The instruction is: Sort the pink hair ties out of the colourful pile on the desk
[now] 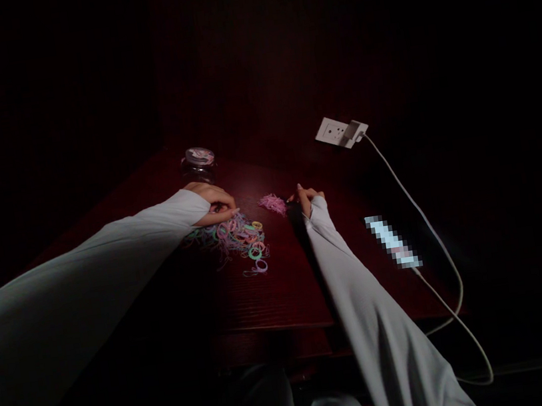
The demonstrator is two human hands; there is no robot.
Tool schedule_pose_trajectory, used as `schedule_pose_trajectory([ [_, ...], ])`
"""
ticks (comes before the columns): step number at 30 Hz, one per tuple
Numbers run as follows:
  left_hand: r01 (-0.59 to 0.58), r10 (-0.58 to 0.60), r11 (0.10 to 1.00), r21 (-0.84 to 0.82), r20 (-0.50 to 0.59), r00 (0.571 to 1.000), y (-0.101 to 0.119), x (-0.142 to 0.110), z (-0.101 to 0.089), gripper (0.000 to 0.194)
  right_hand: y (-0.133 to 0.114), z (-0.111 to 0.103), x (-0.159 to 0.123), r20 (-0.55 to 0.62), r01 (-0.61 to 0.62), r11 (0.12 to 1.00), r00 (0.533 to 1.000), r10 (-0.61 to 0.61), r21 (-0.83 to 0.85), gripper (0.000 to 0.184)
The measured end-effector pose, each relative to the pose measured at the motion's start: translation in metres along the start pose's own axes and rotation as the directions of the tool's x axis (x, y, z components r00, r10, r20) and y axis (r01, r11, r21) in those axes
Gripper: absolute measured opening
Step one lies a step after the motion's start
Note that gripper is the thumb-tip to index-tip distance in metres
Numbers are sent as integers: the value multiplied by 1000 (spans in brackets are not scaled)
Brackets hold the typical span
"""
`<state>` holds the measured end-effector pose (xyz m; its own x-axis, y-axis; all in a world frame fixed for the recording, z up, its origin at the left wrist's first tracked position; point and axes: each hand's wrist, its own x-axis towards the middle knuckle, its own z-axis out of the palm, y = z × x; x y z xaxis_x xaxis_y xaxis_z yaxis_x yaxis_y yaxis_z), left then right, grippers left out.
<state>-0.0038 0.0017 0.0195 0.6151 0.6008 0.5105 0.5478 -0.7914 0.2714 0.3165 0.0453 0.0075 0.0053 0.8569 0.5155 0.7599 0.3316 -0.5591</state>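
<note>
My left hand (215,201) rests at the upper edge of a heap of colourful hair ties (235,235), mostly purple, pink, green and yellow. Its fingers are curled together, and what they pinch, if anything, is too small to make out. To the right lies a smaller pile of pink hair ties (272,203). My right hand (308,198) is just beside that pile, fingers bent and closed, with their tips in shadow. Whether it holds a hair tie cannot be seen.
Behind my left hand stands a clear round jar (199,166) with a printed lid. A white socket (336,132) holds a charger, whose white cable (424,215) curves down the right side. A blurred-out phone (392,242) lies on the dark red table (274,296).
</note>
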Motion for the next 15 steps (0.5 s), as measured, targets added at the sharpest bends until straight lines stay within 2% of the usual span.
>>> schedule_pose_trajectory([
  [3,5,-5,1000,4,2,1000,0,0,0,32,-8,1,-7,13,-77,996,997,76,46,70],
  [8,12,-12,1000,20,20,1000,-1,1,1,34,-16,2,-12,8,-70,996,998,70,49,66],
  [11,16,-16,999,28,22,1000,-1,0,0,34,-20,1,-9,-3,-9,996,1000,10,84,62],
  [15,-1,1,1000,24,7,1000,-1,0,0,34,-29,5,-8,68,170,980,982,-177,100,36],
])
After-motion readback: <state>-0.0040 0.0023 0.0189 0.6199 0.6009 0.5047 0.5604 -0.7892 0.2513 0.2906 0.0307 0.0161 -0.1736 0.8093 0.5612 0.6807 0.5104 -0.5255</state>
